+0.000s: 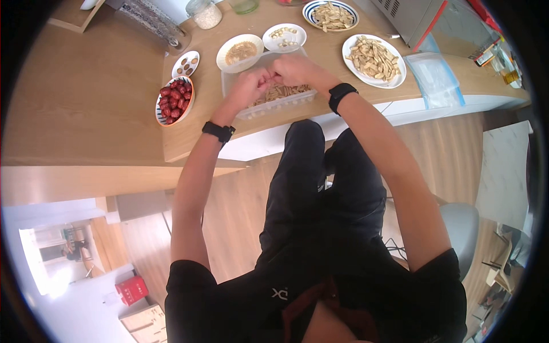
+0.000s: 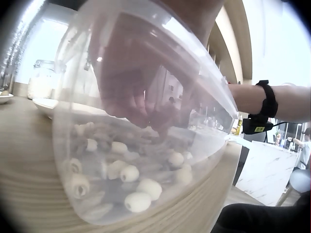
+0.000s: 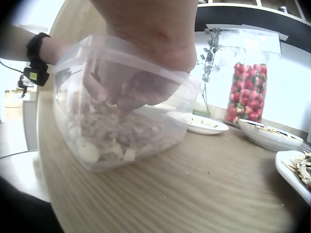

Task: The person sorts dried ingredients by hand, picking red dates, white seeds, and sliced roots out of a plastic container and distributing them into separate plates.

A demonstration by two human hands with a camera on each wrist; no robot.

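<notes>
A clear plastic box (image 1: 274, 107) stands at the counter's front edge. In it lie thin brown strips (image 1: 286, 91) and round whitish pieces with holes (image 2: 138, 201). My left hand (image 1: 249, 87) and right hand (image 1: 293, 70) meet over the box, fingers curled and fingertips together. Seen through the box wall in the right wrist view, fingers (image 3: 133, 97) point down, close over the contents. The fingers hide the spot where the hands meet, so I cannot tell whether they pinch something.
A bowl of red dates (image 1: 175, 102) and a small dish (image 1: 186, 64) stand left. Behind the box are a cream bowl (image 1: 240, 52) and a white plate (image 1: 285, 38). A plate of pale strips (image 1: 374, 60), a blue-rimmed bowl (image 1: 330, 16) and plastic bags (image 1: 434, 80) lie right.
</notes>
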